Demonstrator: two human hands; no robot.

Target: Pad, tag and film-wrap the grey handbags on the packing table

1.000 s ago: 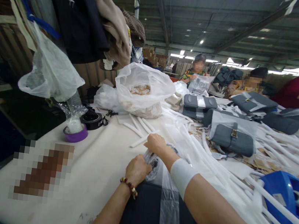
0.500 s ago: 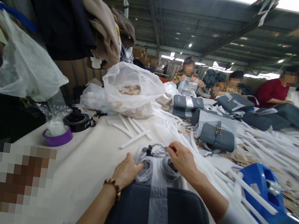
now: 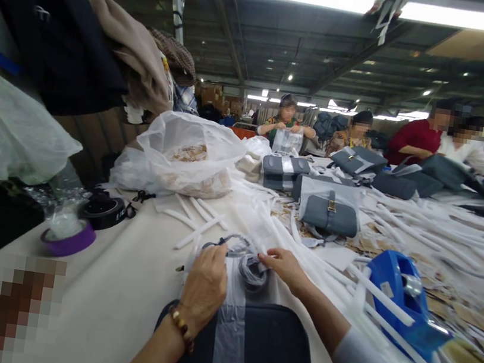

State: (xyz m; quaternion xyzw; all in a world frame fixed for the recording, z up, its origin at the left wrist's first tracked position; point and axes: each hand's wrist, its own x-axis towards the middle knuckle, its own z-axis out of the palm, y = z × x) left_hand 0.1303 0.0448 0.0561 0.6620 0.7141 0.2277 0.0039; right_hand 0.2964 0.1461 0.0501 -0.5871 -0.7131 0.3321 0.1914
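A dark bag (image 3: 271,360) lies at the near edge of the white table (image 3: 128,286), with a strip of clear plastic (image 3: 229,336) running up its middle. At the bag's far end sits a coiled grey strap wrapped in clear plastic (image 3: 248,263). My left hand (image 3: 204,287), with a bead bracelet at the wrist, is closed on the left side of that plastic-wrapped bundle. My right hand (image 3: 284,265) pinches the bundle's right side with fingers together; a white band circles that forearm.
A blue tape dispenser (image 3: 405,300) stands at the right among several white paper strips (image 3: 397,227). A purple tape roll (image 3: 65,238) and a black roll (image 3: 105,210) sit at left. Grey bags (image 3: 332,212) and a plastic sack (image 3: 191,156) lie beyond. Other people work at the far end.
My right hand drew back from across the bundle to its right side. My left hand slid up onto the plastic-wrapped strap. The camera tilted upward.
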